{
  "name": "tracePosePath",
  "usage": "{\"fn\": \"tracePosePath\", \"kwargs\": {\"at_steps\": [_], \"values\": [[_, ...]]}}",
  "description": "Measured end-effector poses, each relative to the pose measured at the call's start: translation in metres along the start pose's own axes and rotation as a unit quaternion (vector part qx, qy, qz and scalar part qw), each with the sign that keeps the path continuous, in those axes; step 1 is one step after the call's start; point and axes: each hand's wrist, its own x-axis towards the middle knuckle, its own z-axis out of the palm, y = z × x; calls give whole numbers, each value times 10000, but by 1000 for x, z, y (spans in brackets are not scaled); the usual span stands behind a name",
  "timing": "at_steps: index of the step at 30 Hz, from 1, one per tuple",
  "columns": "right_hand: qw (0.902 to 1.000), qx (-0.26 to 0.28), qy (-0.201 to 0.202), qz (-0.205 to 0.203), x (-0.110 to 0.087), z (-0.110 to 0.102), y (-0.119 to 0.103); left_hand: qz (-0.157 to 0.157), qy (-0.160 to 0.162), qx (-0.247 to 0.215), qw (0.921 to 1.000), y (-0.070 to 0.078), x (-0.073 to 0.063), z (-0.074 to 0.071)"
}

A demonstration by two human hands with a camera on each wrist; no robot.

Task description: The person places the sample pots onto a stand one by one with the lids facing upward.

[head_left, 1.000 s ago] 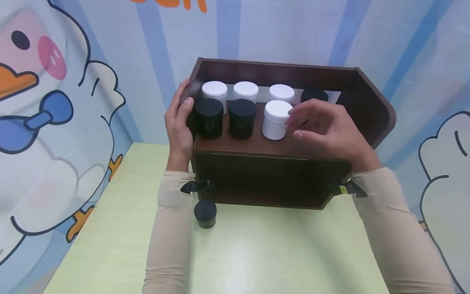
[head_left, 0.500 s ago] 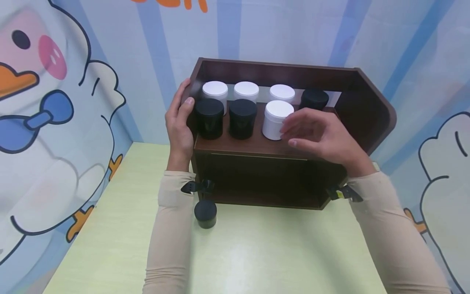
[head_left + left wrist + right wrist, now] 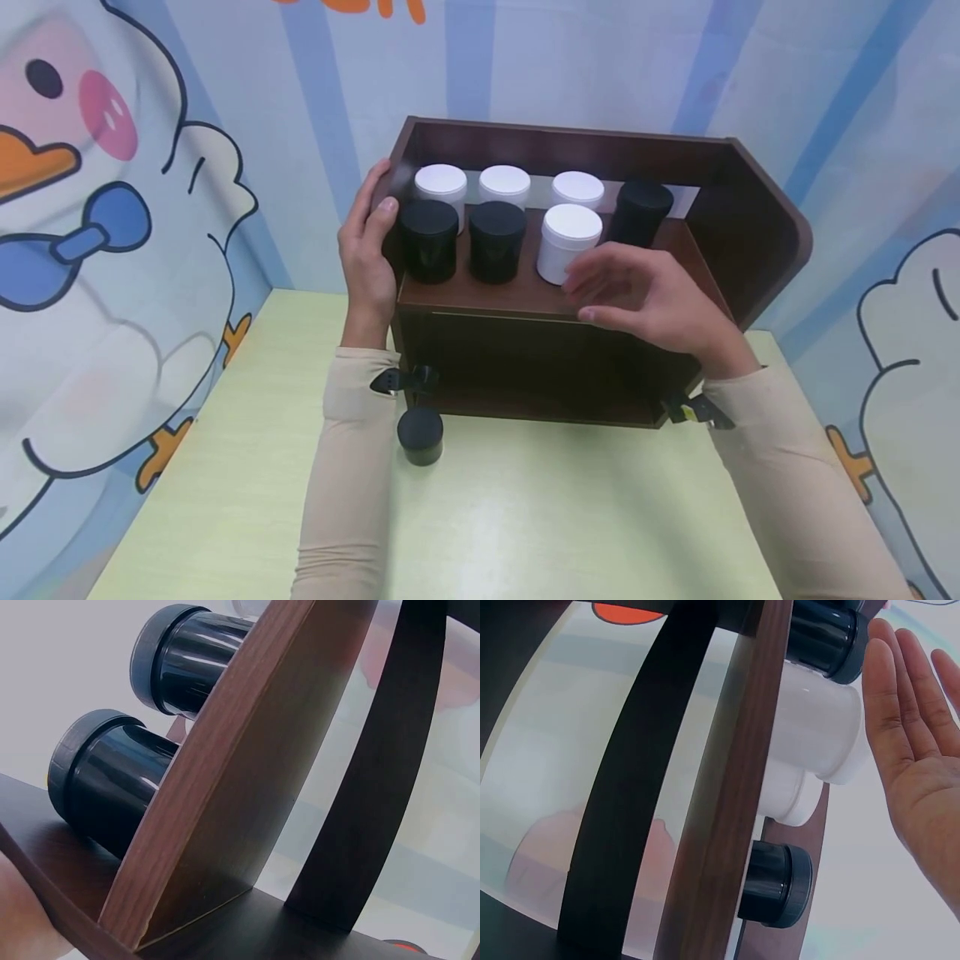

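A dark brown two-level shelf [image 3: 480, 302] carries lidded jars on its upper board. The back row has three white jars [image 3: 504, 183] and a black jar [image 3: 642, 212] at the right. In front stand two black jars [image 3: 497, 242] and a white jar [image 3: 567, 246]. My left hand [image 3: 367, 258] grips the shelf's left side panel, thumb toward the jars. My right hand [image 3: 648, 296] hovers at the front white jar's right, fingers loosely bent and holding nothing; the right wrist view shows the palm [image 3: 930, 787] beside the jars. Whether its fingertips touch the white jar I cannot tell.
A small black jar [image 3: 420, 435] stands on the pale table [image 3: 540, 508], in front of the shelf's lower left corner. Behind the shelf hangs a striped cloth backdrop [image 3: 585, 67] with cartoon birds. The shelf's right side panel [image 3: 750, 242] rises beside my right hand.
My right hand has moved down and slightly left, toward the shelf's front edge, uncovering the black jar at the back right. The left hand and the jars stay put.
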Motion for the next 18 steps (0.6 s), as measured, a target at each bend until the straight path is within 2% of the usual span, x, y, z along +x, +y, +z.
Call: {"fn": "tracePosePath", "kwargs": {"at_steps": [18], "values": [[9998, -205, -1, -51, -6, 16, 3, -37, 16, 59, 10000, 0, 0, 0]]}}
